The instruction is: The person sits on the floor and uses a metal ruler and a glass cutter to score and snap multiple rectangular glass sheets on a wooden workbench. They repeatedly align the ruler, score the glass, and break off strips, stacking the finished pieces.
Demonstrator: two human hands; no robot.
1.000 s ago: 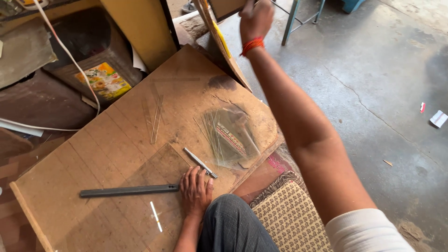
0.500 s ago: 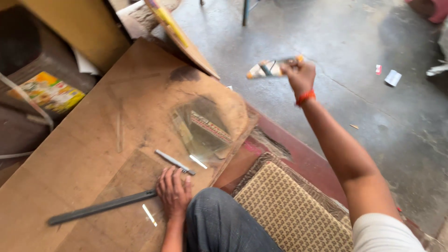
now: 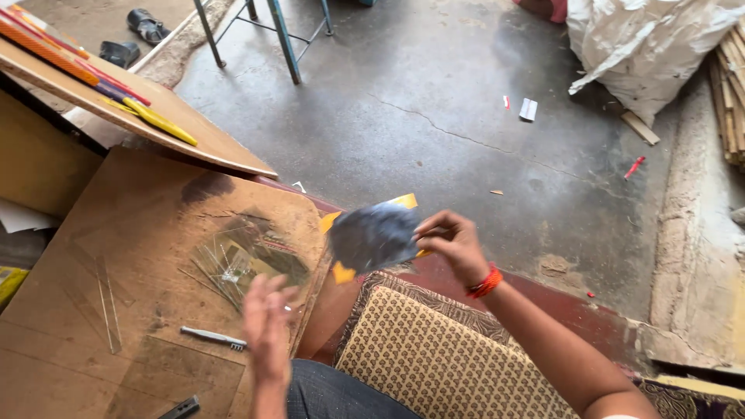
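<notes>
"Where does your one view sit?"

"On your head, tilted steeply down and forward. Your left hand (image 3: 266,326) and right hand (image 3: 454,247) fill the lower middle, close to the lens."

"What else does it take in?"

"The brown board (image 3: 116,256) at lower left, the patterned cushion (image 3: 434,365) beneath you, and the concrete floor (image 3: 434,101) stretching farther off toward the top."
</notes>
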